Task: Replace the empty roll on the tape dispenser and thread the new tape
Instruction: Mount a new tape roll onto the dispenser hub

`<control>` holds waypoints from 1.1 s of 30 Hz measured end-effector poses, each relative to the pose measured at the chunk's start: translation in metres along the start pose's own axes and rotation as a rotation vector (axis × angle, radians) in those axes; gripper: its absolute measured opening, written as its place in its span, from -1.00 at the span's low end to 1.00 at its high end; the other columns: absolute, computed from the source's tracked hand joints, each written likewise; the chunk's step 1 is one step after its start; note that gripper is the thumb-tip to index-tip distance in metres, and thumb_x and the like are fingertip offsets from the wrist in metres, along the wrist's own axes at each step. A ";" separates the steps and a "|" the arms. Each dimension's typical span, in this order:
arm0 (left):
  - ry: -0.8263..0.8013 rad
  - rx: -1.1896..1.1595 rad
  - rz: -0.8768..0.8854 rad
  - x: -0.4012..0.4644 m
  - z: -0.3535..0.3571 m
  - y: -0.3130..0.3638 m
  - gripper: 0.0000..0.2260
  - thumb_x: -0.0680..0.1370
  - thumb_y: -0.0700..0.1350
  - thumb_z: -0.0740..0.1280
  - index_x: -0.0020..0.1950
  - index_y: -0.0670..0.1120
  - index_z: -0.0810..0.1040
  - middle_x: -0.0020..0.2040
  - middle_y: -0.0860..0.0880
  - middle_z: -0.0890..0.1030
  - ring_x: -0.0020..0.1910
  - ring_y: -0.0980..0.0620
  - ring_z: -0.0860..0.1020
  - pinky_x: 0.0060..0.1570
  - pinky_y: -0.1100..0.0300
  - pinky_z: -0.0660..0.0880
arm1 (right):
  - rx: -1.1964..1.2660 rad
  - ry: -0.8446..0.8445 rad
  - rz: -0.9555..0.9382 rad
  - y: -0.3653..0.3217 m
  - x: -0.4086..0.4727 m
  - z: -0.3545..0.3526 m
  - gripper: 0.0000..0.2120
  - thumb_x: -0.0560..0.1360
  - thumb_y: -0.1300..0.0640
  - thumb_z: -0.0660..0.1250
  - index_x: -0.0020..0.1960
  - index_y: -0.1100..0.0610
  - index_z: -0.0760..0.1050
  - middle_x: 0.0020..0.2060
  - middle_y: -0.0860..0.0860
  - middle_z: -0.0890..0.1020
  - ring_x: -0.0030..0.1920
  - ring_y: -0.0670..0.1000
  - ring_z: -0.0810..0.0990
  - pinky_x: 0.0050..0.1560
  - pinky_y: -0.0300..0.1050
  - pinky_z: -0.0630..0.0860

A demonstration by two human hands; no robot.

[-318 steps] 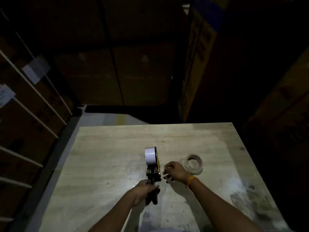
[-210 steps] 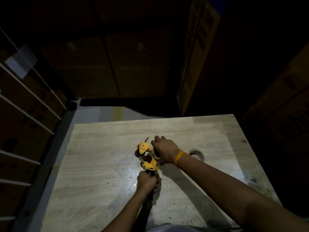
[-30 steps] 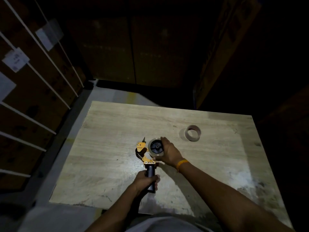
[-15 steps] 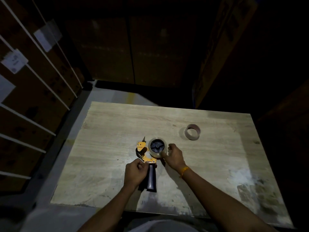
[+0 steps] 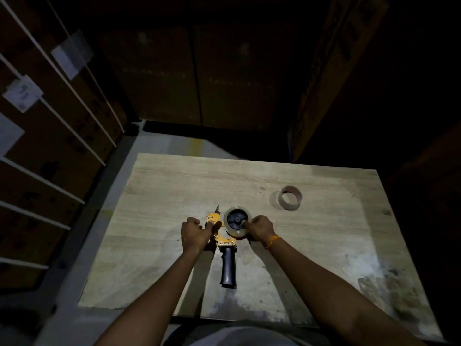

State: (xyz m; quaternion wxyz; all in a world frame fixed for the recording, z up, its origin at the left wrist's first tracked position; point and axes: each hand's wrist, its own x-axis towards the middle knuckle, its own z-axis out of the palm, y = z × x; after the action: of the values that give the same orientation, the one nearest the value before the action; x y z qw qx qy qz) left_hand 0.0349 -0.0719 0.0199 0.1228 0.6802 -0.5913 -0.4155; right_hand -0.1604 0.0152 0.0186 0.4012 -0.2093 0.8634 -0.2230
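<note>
The tape dispenser (image 5: 226, 258) lies flat on the wooden table (image 5: 174, 191), black handle toward me, yellow frame at the far end. A new clear tape roll (image 5: 237, 229) sits on its black hub. My left hand (image 5: 195, 233) pinches the yellow front part of the dispenser near the blade. On the roll's right edge my right hand (image 5: 260, 227) grips it with closed fingers. The empty brown cardboard roll (image 5: 289, 198) stands apart at the right, farther back. Whether a tape end is pulled out is too dim to tell.
Stacked cardboard boxes with white straps and paper labels (image 5: 22, 96) rise at the left. Dark boxes close off the back and right. A grey floor strip (image 5: 174, 143) shows past the table's far-left corner. White smears mark the table's near right.
My left hand has left the handle and moved up to the yellow front part. My right hand shifted to the roll's right side. The dispenser stays flat.
</note>
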 end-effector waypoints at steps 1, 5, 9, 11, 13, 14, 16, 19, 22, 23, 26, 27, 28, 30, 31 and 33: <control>-0.008 -0.004 0.002 0.001 -0.001 0.000 -0.57 0.52 0.05 0.57 0.21 -0.23 0.60 0.21 -0.24 0.65 0.16 -0.18 0.67 -0.07 0.14 0.38 | 0.001 0.001 -0.002 0.001 0.002 0.000 -0.72 0.51 -0.02 0.48 -0.19 0.18 0.56 -0.13 0.18 0.67 -0.03 0.17 0.65 0.04 0.02 0.58; -0.021 -0.019 0.023 0.004 -0.001 -0.002 -0.58 0.52 0.02 0.58 0.20 -0.23 0.60 0.20 -0.24 0.64 0.16 -0.18 0.67 -0.07 0.15 0.39 | 0.015 -0.007 -0.058 0.009 0.019 -0.001 -0.66 0.45 0.03 0.54 0.14 0.19 0.69 0.06 0.18 0.75 0.10 0.21 0.71 0.17 0.09 0.64; -0.026 -0.020 0.042 0.007 -0.002 -0.004 -0.57 0.51 0.06 0.58 0.19 -0.21 0.61 0.15 -0.21 0.67 0.13 -0.16 0.67 -0.08 0.13 0.41 | -0.092 -0.029 -0.184 -0.004 0.018 -0.012 -0.72 0.46 0.16 0.49 0.16 0.17 0.71 -0.01 0.19 0.76 0.03 0.21 0.73 0.12 0.08 0.64; -0.035 -0.014 0.044 0.008 -0.004 -0.005 -0.56 0.51 0.07 0.59 0.20 -0.21 0.61 0.15 -0.20 0.67 0.13 -0.15 0.67 -0.07 0.12 0.40 | -0.129 -0.046 -0.225 -0.010 0.020 -0.014 -0.68 0.45 0.22 0.47 0.20 0.17 0.70 0.08 0.18 0.76 0.14 0.18 0.70 0.17 0.01 0.62; -0.042 -0.019 0.049 0.010 -0.004 -0.006 -0.55 0.49 0.08 0.60 0.19 -0.21 0.60 0.14 -0.21 0.67 0.13 -0.15 0.67 -0.07 0.13 0.41 | -0.151 -0.064 -0.251 -0.016 0.023 -0.016 -0.63 0.43 0.27 0.47 0.24 0.18 0.69 0.16 0.17 0.74 0.23 0.17 0.67 0.24 0.01 0.59; -0.043 -0.019 0.050 0.010 -0.004 -0.006 -0.54 0.49 0.08 0.60 0.19 -0.21 0.61 0.14 -0.21 0.67 0.13 -0.15 0.68 -0.07 0.13 0.41 | -0.168 -0.071 -0.261 -0.018 0.025 -0.016 -0.61 0.43 0.28 0.46 0.26 0.19 0.67 0.20 0.17 0.72 0.26 0.17 0.65 0.27 0.01 0.57; -0.041 -0.017 0.046 0.011 -0.005 -0.006 -0.54 0.48 0.07 0.61 0.19 -0.21 0.61 0.13 -0.21 0.68 0.12 -0.15 0.68 -0.06 0.13 0.42 | -0.216 -0.089 -0.279 -0.023 0.029 -0.017 -0.57 0.45 0.29 0.44 0.32 0.21 0.63 0.28 0.18 0.68 0.33 0.17 0.61 0.36 -0.01 0.52; -0.044 -0.010 0.052 0.012 -0.005 -0.006 -0.55 0.48 0.06 0.61 0.19 -0.20 0.62 0.12 -0.21 0.69 0.10 -0.14 0.67 -0.07 0.13 0.41 | -0.264 -0.113 -0.300 -0.031 0.037 -0.016 -0.56 0.49 0.30 0.41 0.37 0.24 0.59 0.35 0.19 0.63 0.39 0.17 0.57 0.44 -0.05 0.45; -0.043 0.024 0.098 0.010 -0.006 -0.004 -0.58 0.50 0.06 0.59 0.21 -0.17 0.61 0.14 -0.18 0.65 0.09 -0.12 0.67 -0.07 0.12 0.43 | -0.308 -0.148 -0.328 -0.040 0.042 -0.016 -0.56 0.50 0.35 0.38 0.37 0.25 0.58 0.35 0.21 0.62 0.40 0.17 0.56 0.43 -0.06 0.46; -0.040 0.028 0.127 0.008 -0.006 -0.004 -0.60 0.51 0.04 0.58 0.22 -0.14 0.60 0.16 -0.17 0.63 0.09 -0.11 0.68 -0.07 0.11 0.47 | -0.323 -0.159 -0.345 -0.042 0.044 -0.016 -0.57 0.50 0.38 0.37 0.36 0.26 0.59 0.34 0.22 0.62 0.39 0.18 0.57 0.43 -0.04 0.47; -0.018 0.028 0.255 0.004 -0.004 -0.004 -0.67 0.52 -0.06 0.58 0.23 -0.02 0.58 0.24 -0.10 0.53 0.15 -0.10 0.68 0.06 -0.04 0.66 | -0.358 -0.179 -0.386 -0.045 0.050 -0.013 -0.59 0.52 0.40 0.34 0.35 0.25 0.60 0.32 0.22 0.63 0.38 0.18 0.58 0.43 -0.01 0.48; -0.008 0.037 0.327 0.003 -0.002 -0.006 -0.66 0.51 -0.10 0.58 0.23 0.00 0.59 0.25 -0.08 0.51 0.20 -0.10 0.63 0.11 -0.08 0.67 | -0.376 -0.184 -0.403 -0.045 0.051 -0.012 -0.60 0.52 0.40 0.34 0.34 0.24 0.61 0.32 0.21 0.64 0.38 0.17 0.58 0.42 -0.02 0.48; -0.001 0.064 0.409 0.003 0.000 -0.007 -0.65 0.48 -0.11 0.59 0.22 0.01 0.61 0.26 -0.06 0.50 0.26 -0.09 0.56 0.15 -0.07 0.65 | -0.395 -0.189 -0.419 -0.046 0.052 -0.011 -0.60 0.53 0.40 0.34 0.34 0.23 0.61 0.32 0.21 0.64 0.37 0.17 0.59 0.42 -0.04 0.48; -0.002 0.165 0.550 0.000 0.001 -0.006 -0.67 0.42 -0.07 0.62 0.14 0.00 0.67 0.31 -0.04 0.50 0.33 -0.07 0.42 0.19 0.02 0.56 | -0.417 -0.194 -0.440 -0.049 0.052 -0.010 -0.58 0.51 0.42 0.35 0.34 0.22 0.62 0.31 0.20 0.65 0.37 0.16 0.59 0.41 -0.04 0.49; -0.002 0.208 0.599 -0.003 0.001 -0.004 -0.72 0.38 -0.05 0.63 0.04 0.00 0.69 0.35 -0.04 0.50 0.37 -0.08 0.39 0.21 0.04 0.51 | -0.432 -0.194 -0.451 -0.050 0.052 -0.009 -0.56 0.50 0.44 0.36 0.34 0.22 0.61 0.32 0.20 0.64 0.36 0.16 0.60 0.41 -0.02 0.50; -0.001 0.305 0.657 -0.009 0.004 -0.003 -0.83 0.33 -0.02 0.63 -0.19 -0.01 0.70 0.40 -0.06 0.52 0.43 -0.11 0.38 0.27 -0.03 0.49 | -0.473 -0.195 -0.470 -0.052 0.052 -0.009 -0.52 0.47 0.46 0.36 0.35 0.22 0.61 0.32 0.19 0.64 0.36 0.15 0.60 0.41 0.00 0.51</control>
State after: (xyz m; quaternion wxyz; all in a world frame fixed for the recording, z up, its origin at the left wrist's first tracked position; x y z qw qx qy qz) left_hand 0.0345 -0.0618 0.0198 0.1467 0.4641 -0.8335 -0.2614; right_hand -0.1885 -0.0532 0.0213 0.3601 -0.5099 0.7769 -0.0820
